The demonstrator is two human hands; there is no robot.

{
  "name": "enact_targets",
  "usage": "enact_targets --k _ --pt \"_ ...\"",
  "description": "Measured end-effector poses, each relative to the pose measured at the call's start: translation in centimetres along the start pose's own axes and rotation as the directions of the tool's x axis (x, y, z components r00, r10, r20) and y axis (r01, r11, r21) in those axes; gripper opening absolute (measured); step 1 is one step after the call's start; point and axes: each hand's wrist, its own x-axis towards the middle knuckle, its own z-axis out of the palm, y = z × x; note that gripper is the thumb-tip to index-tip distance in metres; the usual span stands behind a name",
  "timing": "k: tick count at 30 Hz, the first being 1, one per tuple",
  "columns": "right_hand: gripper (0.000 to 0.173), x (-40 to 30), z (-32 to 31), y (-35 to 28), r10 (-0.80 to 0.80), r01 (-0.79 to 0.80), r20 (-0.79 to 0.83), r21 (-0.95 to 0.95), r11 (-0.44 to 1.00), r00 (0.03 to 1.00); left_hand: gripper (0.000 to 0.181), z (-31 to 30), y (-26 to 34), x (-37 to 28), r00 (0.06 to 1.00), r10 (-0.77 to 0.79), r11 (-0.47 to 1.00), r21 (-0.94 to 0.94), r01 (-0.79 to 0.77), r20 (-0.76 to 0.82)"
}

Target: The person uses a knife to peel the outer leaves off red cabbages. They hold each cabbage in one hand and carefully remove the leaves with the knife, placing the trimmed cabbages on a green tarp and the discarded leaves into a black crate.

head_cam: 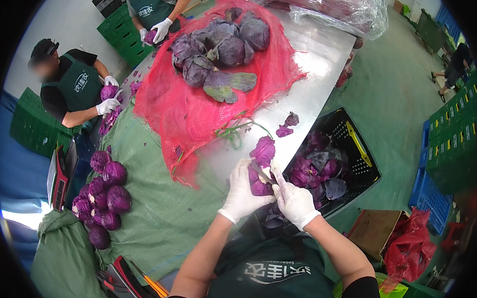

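Note:
My left hand [243,193], in a white glove, holds a red cabbage [259,187] over the metal table's near edge. My right hand [294,197], also gloved, grips a knife [263,172] whose blade lies against the cabbage's pale stem end. A loose purple leaf [263,150] stands up from the cabbage's far side. Beyond my hands, dark untrimmed red cabbages [235,50] lie on a red mesh sack [174,108]. Several bright trimmed cabbages [106,193] are grouped at the left on a green woven sheet [154,215].
A black crate [371,170] holding purple leaves stands below the table's right edge. Two co-workers [76,81] [155,16] handle cabbages across the table. Scales [58,175], an orange-handled tool [154,284], a cardboard box [373,231] and a wrapped stack [336,7] are around.

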Motion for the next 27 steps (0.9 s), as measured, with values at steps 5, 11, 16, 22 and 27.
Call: enact_targets --k 5,11,16,22,27 --pt "0.058 1.0 0.6 -0.1 0.028 -0.030 -0.023 -0.066 0.997 0.999 0.108 0.5 0.0 0.0 1.000 -0.026 0.999 0.035 0.026 -0.010" --pt "0.040 2.3 1.7 0.7 0.231 -0.201 -0.128 0.210 0.957 0.964 0.109 0.7 0.9 -0.2 0.999 0.036 0.999 0.028 -0.035 -0.039" --pt "0.046 4.1 2.5 6.0 0.398 -0.406 0.086 0.259 0.876 0.913 0.113 0.2 -0.7 -2.5 0.991 0.125 0.984 -0.124 -0.130 -0.043" --pt "0.057 5.0 -0.2 3.2 0.442 -0.453 0.148 0.499 0.739 0.885 0.115 -0.7 -2.0 -5.0 0.995 0.091 0.982 -0.160 -0.097 -0.044" --pt "0.081 3.4 -0.4 -0.9 -0.155 0.126 0.067 0.317 0.940 0.986 0.118 -0.7 -1.2 -4.4 0.994 0.101 0.970 -0.224 -0.092 0.029"
